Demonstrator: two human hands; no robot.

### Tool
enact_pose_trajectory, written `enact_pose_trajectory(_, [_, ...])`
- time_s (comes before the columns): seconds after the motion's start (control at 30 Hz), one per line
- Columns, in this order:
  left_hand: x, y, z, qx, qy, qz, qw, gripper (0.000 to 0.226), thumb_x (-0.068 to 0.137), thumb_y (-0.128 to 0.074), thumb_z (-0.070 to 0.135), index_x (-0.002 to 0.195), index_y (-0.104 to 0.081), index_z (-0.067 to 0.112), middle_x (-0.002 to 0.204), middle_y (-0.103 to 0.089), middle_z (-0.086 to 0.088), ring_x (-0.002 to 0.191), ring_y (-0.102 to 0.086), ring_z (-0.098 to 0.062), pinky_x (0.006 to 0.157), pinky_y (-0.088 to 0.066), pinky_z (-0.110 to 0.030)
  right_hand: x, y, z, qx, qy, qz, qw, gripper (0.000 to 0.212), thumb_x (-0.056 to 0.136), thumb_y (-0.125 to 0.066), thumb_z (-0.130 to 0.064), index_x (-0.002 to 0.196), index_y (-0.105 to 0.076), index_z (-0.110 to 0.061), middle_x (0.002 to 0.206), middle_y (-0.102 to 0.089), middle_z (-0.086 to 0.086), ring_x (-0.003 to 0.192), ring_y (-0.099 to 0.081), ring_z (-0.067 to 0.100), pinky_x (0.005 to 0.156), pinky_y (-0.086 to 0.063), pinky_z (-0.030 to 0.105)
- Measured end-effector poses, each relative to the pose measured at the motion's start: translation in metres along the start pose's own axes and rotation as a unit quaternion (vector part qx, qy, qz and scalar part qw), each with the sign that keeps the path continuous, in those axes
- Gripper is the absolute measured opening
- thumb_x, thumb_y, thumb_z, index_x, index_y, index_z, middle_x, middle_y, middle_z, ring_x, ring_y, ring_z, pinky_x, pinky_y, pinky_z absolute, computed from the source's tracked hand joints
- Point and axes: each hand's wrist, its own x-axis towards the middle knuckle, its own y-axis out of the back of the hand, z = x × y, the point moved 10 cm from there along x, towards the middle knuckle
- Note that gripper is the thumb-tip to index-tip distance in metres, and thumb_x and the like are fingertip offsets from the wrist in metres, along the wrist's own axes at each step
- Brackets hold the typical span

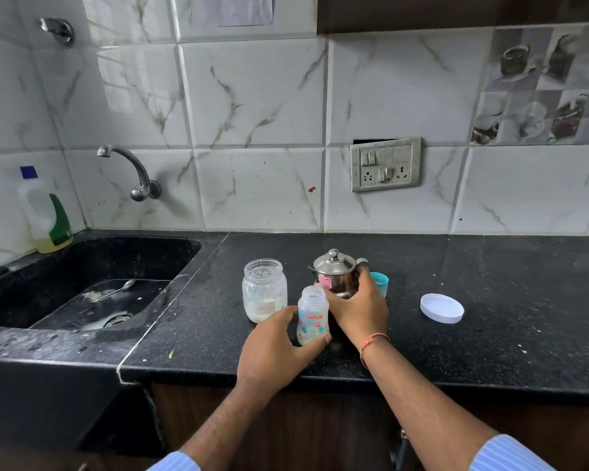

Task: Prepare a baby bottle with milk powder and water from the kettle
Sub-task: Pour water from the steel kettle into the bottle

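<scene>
Judging by the pale powder apparently already in the uncapped baby bottle (313, 316), which the left hand (276, 348) grips, the right hand (357, 309) grasps the kettle (337, 273), water unpoured.

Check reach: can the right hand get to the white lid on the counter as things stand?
Probably yes. The white lid lies alone on the counter, to the right of the right hand, with bare counter between them. But that hand is now wrapped around the steel kettle, so it would have to let go first.
</scene>
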Motion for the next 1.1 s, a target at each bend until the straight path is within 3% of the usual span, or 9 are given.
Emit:
enact_pose_trajectory(0.17, [0.002, -0.003, -0.002, -0.001, 0.000, -0.021, 1.000, 0.063, 0.078, -0.079, 0.076, 0.126, -0.068, 0.037, 0.107, -0.069, 0.029, 0.098, -0.066, 0.007, 0.080, -0.058, -0.024, -0.008, 0.039, 0.006, 0.088, 0.016, 0.082, 0.993, 0.090, 0.064, -0.095, -0.055, 0.143, -0.055, -0.034, 0.126, -0.071, -0.010, 0.110, -0.068, 0.010, 0.095, -0.057, 0.032])
enact_pose_trajectory(0.37, [0.011, -0.017, -0.002, -0.022, 0.021, -0.076, 0.997, 0.074, 0.070, -0.082, 0.082, 0.132, -0.066, 0.045, 0.110, -0.067, 0.035, 0.107, -0.064, 0.010, 0.094, -0.059, -0.029, -0.009, 0.076, 0.010, 0.079, 0.068, 0.080, 0.991, 0.087, 0.068, -0.095, -0.051, 0.145, -0.059, -0.034, 0.131, -0.069, -0.016, 0.119, -0.066, 0.003, 0.102, -0.055, 0.029])
enact_pose_trajectory(0.5, [0.017, -0.027, -0.005, -0.036, 0.030, -0.101, 0.994, 0.077, 0.067, -0.083, 0.081, 0.133, -0.066, 0.045, 0.116, -0.070, 0.033, 0.110, -0.064, 0.010, 0.098, -0.058, -0.029, -0.004, 0.093, -0.002, 0.039, 0.123, 0.048, 0.990, 0.072, 0.068, -0.097, -0.045, 0.133, -0.068, -0.030, 0.120, -0.067, -0.015, 0.110, -0.065, 0.001, 0.095, -0.054, 0.024])
enact_pose_trajectory(0.77, [0.030, -0.046, -0.004, -0.071, 0.038, -0.134, 0.988, 0.080, 0.061, -0.086, 0.081, 0.131, -0.070, 0.044, 0.117, -0.073, 0.032, 0.112, -0.064, 0.011, 0.103, -0.056, -0.031, 0.005, 0.099, -0.030, -0.007, 0.204, -0.025, 0.979, 0.083, 0.065, -0.099, -0.046, 0.137, -0.067, -0.023, 0.127, -0.065, -0.013, 0.117, -0.063, 0.005, 0.100, -0.054, 0.025])
enact_pose_trajectory(1.1, [0.034, -0.050, -0.005, -0.084, 0.031, -0.141, 0.986, 0.073, 0.062, -0.091, 0.074, 0.126, -0.072, 0.044, 0.113, -0.074, 0.031, 0.110, -0.065, 0.012, 0.103, -0.057, -0.030, 0.002, 0.098, -0.044, -0.050, 0.219, -0.029, 0.974, 0.086, 0.066, -0.099, -0.046, 0.142, -0.064, -0.025, 0.129, -0.063, -0.018, 0.116, -0.060, 0.001, 0.097, -0.043, 0.008])
